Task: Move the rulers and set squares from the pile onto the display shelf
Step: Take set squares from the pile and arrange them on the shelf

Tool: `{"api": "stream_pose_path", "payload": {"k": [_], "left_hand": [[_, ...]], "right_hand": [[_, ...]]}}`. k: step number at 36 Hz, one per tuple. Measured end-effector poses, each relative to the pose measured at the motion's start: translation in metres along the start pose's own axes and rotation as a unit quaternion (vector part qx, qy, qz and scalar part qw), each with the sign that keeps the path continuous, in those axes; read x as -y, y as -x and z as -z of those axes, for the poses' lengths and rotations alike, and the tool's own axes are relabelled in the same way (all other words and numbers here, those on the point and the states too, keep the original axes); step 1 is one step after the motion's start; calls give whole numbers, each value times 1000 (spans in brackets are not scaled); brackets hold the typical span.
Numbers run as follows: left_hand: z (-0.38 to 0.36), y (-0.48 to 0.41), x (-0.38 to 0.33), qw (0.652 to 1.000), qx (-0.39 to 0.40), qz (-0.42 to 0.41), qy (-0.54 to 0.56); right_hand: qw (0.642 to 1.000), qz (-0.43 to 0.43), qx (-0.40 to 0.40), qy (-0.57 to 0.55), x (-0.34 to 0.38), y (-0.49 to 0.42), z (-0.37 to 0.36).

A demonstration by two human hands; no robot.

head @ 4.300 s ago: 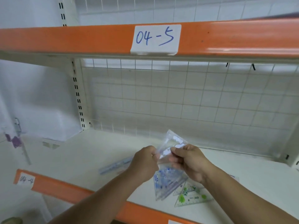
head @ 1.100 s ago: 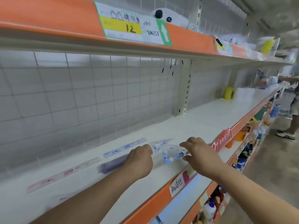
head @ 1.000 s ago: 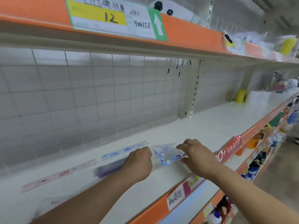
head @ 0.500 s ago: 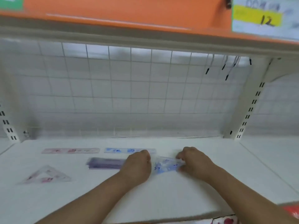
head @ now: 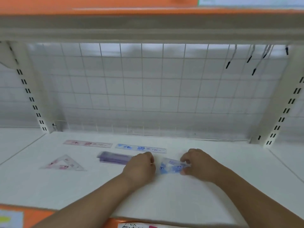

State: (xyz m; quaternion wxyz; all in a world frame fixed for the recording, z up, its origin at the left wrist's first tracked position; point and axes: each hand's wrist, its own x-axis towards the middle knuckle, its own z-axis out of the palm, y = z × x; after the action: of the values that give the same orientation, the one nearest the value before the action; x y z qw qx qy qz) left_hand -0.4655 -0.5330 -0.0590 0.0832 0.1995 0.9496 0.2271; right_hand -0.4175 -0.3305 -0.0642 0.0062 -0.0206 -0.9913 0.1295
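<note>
Both hands low on shelf, mid-front. Right hand pinched blue set square, almost flat on shelf. Left hand curled at its other end; grip unclear. Pink ruler, blue ruler, purple pack, pink set square already placed. Pile unseen.

Upper shelf label: white paper on the orange edge, too blurred to read.
Lower edge tag: dark handwriting cut off by the frame (no letter can be made out).
Left edge tag: pale with a yellow patch, unreadable.
Blue ruler: print illegible.
</note>
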Motion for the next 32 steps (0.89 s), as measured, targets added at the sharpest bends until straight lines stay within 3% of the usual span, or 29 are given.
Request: {"api": "stream_pose_path", "payload": {"k": [32], "left_hand": [[4,12,4,1000,-20,-4,-18]], "right_hand": [[999,-18,17,43,16,12,12]]}}
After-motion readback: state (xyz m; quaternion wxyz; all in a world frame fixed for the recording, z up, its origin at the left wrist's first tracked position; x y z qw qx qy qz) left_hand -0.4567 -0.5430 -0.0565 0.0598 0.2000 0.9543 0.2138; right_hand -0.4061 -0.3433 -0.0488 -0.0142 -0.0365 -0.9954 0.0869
